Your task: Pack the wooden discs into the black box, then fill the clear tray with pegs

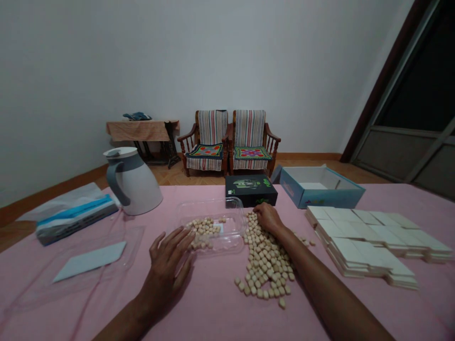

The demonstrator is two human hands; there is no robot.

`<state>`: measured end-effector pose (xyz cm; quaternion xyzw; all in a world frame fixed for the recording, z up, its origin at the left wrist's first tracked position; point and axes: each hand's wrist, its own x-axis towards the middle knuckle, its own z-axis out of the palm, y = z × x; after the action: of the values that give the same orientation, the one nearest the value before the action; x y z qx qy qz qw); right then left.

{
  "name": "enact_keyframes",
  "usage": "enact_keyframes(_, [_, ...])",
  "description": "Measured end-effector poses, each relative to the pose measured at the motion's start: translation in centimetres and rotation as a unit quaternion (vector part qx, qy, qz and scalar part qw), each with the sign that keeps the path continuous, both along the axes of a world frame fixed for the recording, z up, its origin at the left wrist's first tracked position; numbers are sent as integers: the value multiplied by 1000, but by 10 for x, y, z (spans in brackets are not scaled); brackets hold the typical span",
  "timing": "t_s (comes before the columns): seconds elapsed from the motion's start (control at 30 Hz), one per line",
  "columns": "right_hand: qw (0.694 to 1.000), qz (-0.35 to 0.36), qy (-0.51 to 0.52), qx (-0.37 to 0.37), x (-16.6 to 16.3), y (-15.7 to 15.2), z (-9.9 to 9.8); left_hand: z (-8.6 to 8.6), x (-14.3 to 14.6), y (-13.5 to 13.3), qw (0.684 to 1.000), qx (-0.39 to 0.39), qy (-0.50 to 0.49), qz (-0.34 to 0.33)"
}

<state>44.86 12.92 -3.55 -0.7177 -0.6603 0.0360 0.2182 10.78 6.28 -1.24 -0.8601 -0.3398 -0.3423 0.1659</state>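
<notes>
My left hand (pixel 169 267) lies with its fingers stretched out against the near left side of a clear plastic box (pixel 231 241), whose rim it touches. Inside that box sits a small heap of pale wooden cubes (pixel 204 227) with rounded corners. A larger pile of the same cubes (pixel 266 265) spreads on the pink cloth to the right of the box. At the far end of this pile is my right hand (pixel 269 219), fingers curled down among the cubes; what the fingertips hold, if anything, is hidden. My right forearm passes along the pile's right side.
A black box (pixel 250 189) and an open blue box (pixel 327 196) stand at the back. Stacked pale wooden squares (pixel 369 237) lie right. On the left are a white jug (pixel 140 184), a tissue pack (pixel 76 218) and a clear plastic lid (pixel 133 241) with a white slip (pixel 90 261).
</notes>
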Motion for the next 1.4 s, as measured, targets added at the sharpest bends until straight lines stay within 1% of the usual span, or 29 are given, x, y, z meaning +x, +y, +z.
enact_keyframes(0.17, [999,-7,-11,-30,2,-2,5,1,0,1,1000,-22,-5,-5])
enact_keyframes(0.33, [999,-23,-2,-38,-2,-7,8,-1,-2,1,999,-32,-14,-9])
enact_keyframes(0.47, [999,-31,18,-14,-3,-10,9,-1,-2,-1,999,-29,-20,-5])
enact_keyframes(0.6, [998,-27,50,30,-5,-14,22,-1,-4,3,998,-24,-45,19])
enact_keyframes(0.63, [997,-16,60,43,-7,-15,28,-2,-5,5,998,-23,-48,21])
enact_keyframes(0.7, [992,34,101,73,-16,-20,40,-3,-8,9,998,-21,-50,22])
enact_keyframes(0.77, [972,119,173,108,-28,-27,53,-5,-10,12,998,-22,-52,23])
enact_keyframes(0.83, [945,200,228,120,-41,-36,64,-6,-11,13,998,-27,-56,26])
enact_keyframes(0.9, [929,256,240,118,-52,-44,71,-7,-11,12,998,-28,-57,30])
enact_keyframes(0.93, [927,273,231,114,-55,-47,74,-6,-11,12,998,-27,-55,30])
enact_keyframes(1.0, [932,292,191,99,-58,-51,75,-6,-10,11,998,-23,-51,31])
enact_keyframes(1.1, [944,295,130,69,-55,-54,76,-4,-9,10,998,-21,-51,31])
enact_keyframes(1.17, [946,300,110,54,-52,-55,77,-3,-8,10,998,-21,-52,29])
enact_keyframes(1.3, [941,320,101,44,-50,-58,83,-3,-8,11,998,-18,-55,25])
enact_keyframes(1.4, [933,325,144,54,-49,-56,85,-4,-8,12,998,-20,-57,30])
